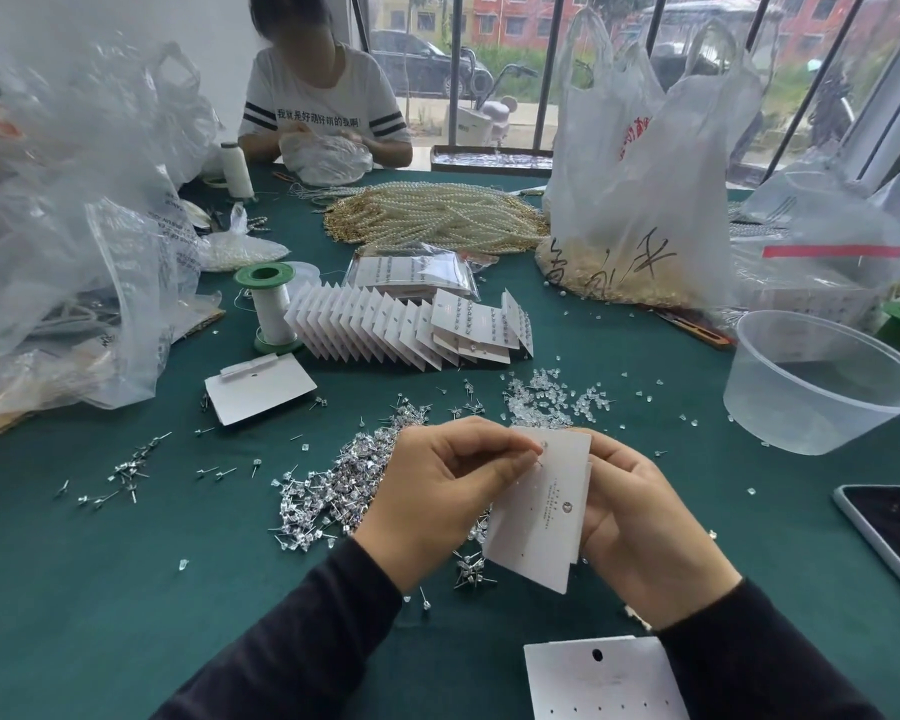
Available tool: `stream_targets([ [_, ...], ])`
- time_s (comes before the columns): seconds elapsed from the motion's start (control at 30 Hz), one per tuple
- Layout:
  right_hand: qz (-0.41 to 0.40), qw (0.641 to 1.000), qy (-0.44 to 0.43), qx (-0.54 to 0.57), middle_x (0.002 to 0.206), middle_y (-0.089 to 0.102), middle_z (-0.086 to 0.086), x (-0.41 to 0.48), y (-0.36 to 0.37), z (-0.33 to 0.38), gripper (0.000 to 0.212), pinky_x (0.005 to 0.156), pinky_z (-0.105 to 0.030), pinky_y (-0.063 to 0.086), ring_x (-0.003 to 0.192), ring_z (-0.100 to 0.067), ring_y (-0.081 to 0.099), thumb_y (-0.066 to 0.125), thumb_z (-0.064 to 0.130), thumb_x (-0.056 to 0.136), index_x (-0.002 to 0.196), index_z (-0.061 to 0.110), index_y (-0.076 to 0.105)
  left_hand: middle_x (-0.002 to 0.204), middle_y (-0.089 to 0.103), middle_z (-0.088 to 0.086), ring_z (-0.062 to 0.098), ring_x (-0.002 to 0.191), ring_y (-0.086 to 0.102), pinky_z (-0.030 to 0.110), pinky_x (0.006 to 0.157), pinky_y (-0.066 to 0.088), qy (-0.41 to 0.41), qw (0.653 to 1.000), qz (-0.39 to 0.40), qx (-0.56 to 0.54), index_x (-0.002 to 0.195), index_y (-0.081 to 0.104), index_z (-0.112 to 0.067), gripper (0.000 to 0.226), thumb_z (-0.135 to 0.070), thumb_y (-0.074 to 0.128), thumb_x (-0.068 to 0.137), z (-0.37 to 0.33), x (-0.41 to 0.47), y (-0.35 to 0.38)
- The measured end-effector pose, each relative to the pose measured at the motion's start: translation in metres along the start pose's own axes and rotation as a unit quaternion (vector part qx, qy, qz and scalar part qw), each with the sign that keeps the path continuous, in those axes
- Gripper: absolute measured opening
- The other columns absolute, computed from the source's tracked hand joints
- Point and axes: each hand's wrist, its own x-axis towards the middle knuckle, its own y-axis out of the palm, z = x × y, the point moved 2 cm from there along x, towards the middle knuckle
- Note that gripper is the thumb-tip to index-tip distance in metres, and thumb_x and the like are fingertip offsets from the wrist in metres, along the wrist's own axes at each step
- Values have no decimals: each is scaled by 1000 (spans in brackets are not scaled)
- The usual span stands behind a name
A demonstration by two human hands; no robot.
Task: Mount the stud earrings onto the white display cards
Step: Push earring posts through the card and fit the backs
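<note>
A white display card [539, 517] is held tilted above the green table, gripped from its right side by my right hand [640, 517]. My left hand [442, 485] pinches a small stud earring [543, 449] against the card's upper left corner. A heap of loose silver stud earrings [333, 491] lies on the cloth just left of my hands. Small clear earring backs [546, 397] are scattered beyond the card. A fanned row of filled cards [401, 324] stands further back. Blank cards lie at the near edge [593, 678] and at the left [261, 387].
A clear plastic tub [822, 381] sits at the right, a phone [889, 527] near the right edge. A green-capped thread spool [268, 304], pearl strands [437, 215] and plastic bags [640, 163] crowd the back. A person [323, 96] works across the table.
</note>
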Motion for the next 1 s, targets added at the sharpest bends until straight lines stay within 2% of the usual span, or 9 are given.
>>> stream_targets([
  [0.2,7,1000,10,21,75,70,-14,0,2,0,27,49,-27,54,57,-19,66,62,9,62,87,-1,67,74,67,-5,7,71,62,19,65,48,12,998,-10,57,78,75,-10,18,6,68,73,-1,-1,1],
  [0.3,-3,999,20,34,88,68,-21,2,0,-2,40,55,-29,57,65,-24,67,58,8,68,104,-9,60,81,63,-1,7,74,58,20,68,48,76,979,-10,187,88,74,-10,17,-19,73,73,-7,-5,3],
  [0.37,-5,998,26,48,90,67,-21,2,-1,-3,41,56,-29,56,69,-25,67,56,9,69,106,-8,61,92,61,-3,3,85,56,16,78,46,105,959,20,263,98,72,-13,42,-43,71,68,-9,-10,7],
  [0.43,-5,998,32,62,88,71,-15,2,-2,-3,40,59,-28,56,69,-19,68,58,14,67,102,-3,65,105,55,-4,5,98,52,14,89,40,122,936,50,327,110,66,-12,64,-53,70,61,-9,-13,10],
  [0.53,9,996,23,86,103,70,-18,2,-1,-2,45,67,-28,57,78,-19,69,60,15,68,109,-4,63,111,55,1,10,103,52,19,93,41,128,937,40,323,115,63,-9,58,-39,73,66,-8,-14,12],
  [0.63,-5,994,18,105,108,65,-20,3,0,-3,50,62,-24,55,76,-20,66,63,9,67,113,-10,57,113,56,2,10,106,54,21,94,41,122,948,40,291,114,64,-11,47,-32,64,72,-10,-13,11],
  [0.77,-28,993,11,117,82,66,-13,4,0,-5,39,52,-21,54,61,-16,64,61,2,66,105,-4,57,113,60,5,12,105,57,17,93,41,117,944,37,305,115,62,-7,47,-26,60,72,-11,-14,11],
  [0.9,-55,993,-16,103,70,66,-10,3,2,-5,32,51,-21,54,58,-16,66,64,-2,61,92,-1,57,105,69,9,18,97,65,25,88,48,132,925,17,355,107,65,-2,41,-23,53,74,-11,-17,17],
  [1.0,-68,994,-72,54,66,68,-7,2,4,-7,27,56,-22,55,61,-17,67,69,0,55,79,2,58,88,71,6,20,78,66,31,71,51,137,914,-1,383,99,66,-4,29,-8,57,72,-9,-16,18],
])
